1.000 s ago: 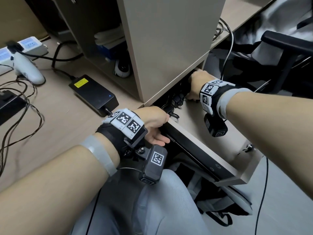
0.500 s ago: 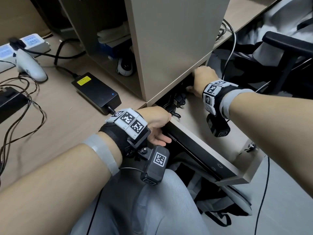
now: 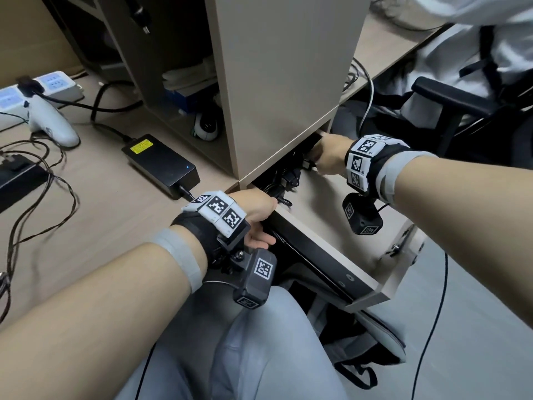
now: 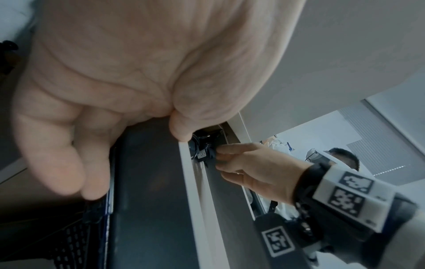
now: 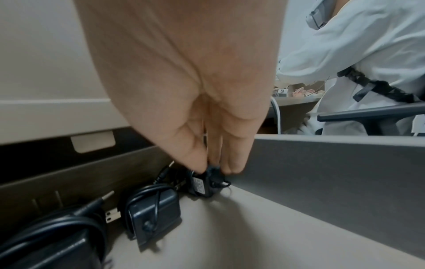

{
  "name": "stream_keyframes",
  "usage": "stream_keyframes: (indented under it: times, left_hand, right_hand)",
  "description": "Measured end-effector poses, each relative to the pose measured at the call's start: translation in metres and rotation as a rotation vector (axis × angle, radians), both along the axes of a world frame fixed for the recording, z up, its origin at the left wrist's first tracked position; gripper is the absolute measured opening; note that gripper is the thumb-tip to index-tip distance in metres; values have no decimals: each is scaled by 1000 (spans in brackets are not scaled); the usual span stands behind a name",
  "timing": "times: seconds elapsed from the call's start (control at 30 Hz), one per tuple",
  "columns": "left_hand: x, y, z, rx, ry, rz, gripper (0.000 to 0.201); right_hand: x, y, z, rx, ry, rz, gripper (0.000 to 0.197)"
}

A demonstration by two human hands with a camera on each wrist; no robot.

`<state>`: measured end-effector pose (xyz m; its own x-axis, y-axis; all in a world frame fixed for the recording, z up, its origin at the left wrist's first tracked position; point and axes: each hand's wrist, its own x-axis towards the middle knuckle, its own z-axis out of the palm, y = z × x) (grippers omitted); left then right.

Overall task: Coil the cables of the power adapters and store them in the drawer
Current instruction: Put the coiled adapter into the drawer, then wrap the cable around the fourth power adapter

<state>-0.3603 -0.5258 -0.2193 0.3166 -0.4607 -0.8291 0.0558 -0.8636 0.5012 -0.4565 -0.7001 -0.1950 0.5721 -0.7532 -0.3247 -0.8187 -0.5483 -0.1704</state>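
Drawer (image 3: 331, 226) pulled out from under the desk cabinet (image 3: 282, 82), beige floor showing. Right hand (image 5: 195, 91) reaching to the back of the drawer by its grey right wall (image 5: 333, 172), thumb and fingertips (image 5: 195, 160) pinching the top of a small black adapter (image 5: 202, 185) with white label, cable wrapped round it; adapter standing on the drawer floor, close against that wall. Same grasp confirmed in left wrist view: right hand (image 4: 248, 169), adapter (image 4: 202, 154). Second coiled adapter (image 5: 151, 209) just left of the first on the drawer floor, prongs pointing left; third, larger black adapter (image 5: 52, 242) with thick coiled cable further left, at the drawer's near-left part. Left hand (image 3: 256, 215) gripping the left side edge of the drawer, thumb on top, fingers (image 4: 69, 154) curled below. Outside the drawer, on the desktop left of it: black power brick (image 3: 161, 166), yellow label, blue light lit, cable plugged in.
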Motion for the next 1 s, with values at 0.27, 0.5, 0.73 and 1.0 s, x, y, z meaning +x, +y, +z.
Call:
stream_keyframes:
  times: [0.27, 0.5, 0.73, 1.0]
  left_hand:
    - [5, 68, 29, -292, 135, -10, 33]
    - [47, 179, 74, -509, -41, 102, 23]
    - [107, 321, 111, -610, -306, 437, 12]
    - [160, 467, 133, -597, -569, 918, 19]
  right_hand:
    - [-25, 56, 46, 328, -47, -71, 20]
    - [30, 168, 83, 579, -123, 162, 22]
    - [125, 299, 104, 735, -270, 473, 8]
    - [221, 430, 113, 662, -377, 710, 16]
